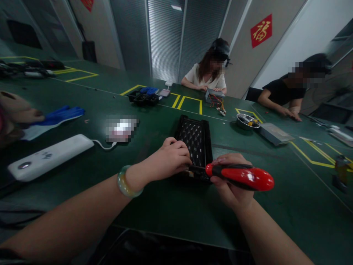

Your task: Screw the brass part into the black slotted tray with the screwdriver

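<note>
In the head view, my right hand (pixel 234 162) is closed around a red-and-black screwdriver (pixel 248 177), held nearly level with its shaft pointing left. The shaft lies over the near end of a black perforated panel or case (pixel 194 138) on the table in front of me. My left hand (pixel 175 156), with a jade-coloured bangle at the wrist, has its fingers curled together at the panel's near left part, close to the screwdriver's tip. Those fingers hide the tip and whatever they pinch.
A white power strip (pixel 52 156) and a phone (pixel 122 129) lie left on the green table (pixel 154 217), near a blue glove (pixel 60 116). Right are a metal bowl (pixel 248 122) and a grey metal plate (pixel 275 133). Two people sit across, one touching a wired metal box (pixel 214 95).
</note>
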`<state>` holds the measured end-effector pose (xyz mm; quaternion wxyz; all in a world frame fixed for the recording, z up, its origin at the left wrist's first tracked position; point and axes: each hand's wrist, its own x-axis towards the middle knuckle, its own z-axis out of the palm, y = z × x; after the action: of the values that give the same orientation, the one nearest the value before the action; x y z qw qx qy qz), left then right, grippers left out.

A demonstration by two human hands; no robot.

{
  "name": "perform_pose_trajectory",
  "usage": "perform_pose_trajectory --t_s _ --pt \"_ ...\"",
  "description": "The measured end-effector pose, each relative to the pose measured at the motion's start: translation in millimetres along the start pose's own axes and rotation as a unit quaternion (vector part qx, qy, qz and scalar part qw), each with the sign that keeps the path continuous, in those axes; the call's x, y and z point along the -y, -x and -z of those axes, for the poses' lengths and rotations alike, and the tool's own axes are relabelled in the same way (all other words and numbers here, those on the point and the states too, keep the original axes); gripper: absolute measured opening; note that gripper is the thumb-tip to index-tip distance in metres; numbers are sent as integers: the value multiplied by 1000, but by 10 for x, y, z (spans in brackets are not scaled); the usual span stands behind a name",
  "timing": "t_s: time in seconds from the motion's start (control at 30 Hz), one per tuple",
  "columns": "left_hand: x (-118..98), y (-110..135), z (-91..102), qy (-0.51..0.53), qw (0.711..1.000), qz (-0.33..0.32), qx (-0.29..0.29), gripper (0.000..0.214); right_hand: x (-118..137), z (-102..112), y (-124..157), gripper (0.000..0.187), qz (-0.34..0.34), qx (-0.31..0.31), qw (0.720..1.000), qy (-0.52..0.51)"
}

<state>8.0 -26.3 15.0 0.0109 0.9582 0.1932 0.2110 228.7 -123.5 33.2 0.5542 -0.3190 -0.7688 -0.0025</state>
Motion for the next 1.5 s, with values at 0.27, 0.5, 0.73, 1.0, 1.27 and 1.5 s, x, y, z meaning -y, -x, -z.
perform_pose_trajectory --t_s 0.27,0.5,0.73,1.0,1.27,1.5 --pt "60 7 -37 -2 1000 -7 4 27 -95 -71 67 18 -126 -110 986 -19" --pt "110 3 -57 -1 1000 1 -6 24 -289 -117 35 29 -316 -167 933 -42" --pt "126 16 -52 10 1000 6 -11 24 -306 -126 -13 32 -346 -187 916 -74" --pt "120 17 -50 12 1000 7 -10 23 -290 -119 19 31 -340 -161 925 -51" --pt "99 14 -15 35 999 -15 11 18 -238 -124 75 30 -292 -105 950 -17" --pt "62 18 1 43 997 -42 40 19 -162 -94 38 53 -282 -44 958 -22"
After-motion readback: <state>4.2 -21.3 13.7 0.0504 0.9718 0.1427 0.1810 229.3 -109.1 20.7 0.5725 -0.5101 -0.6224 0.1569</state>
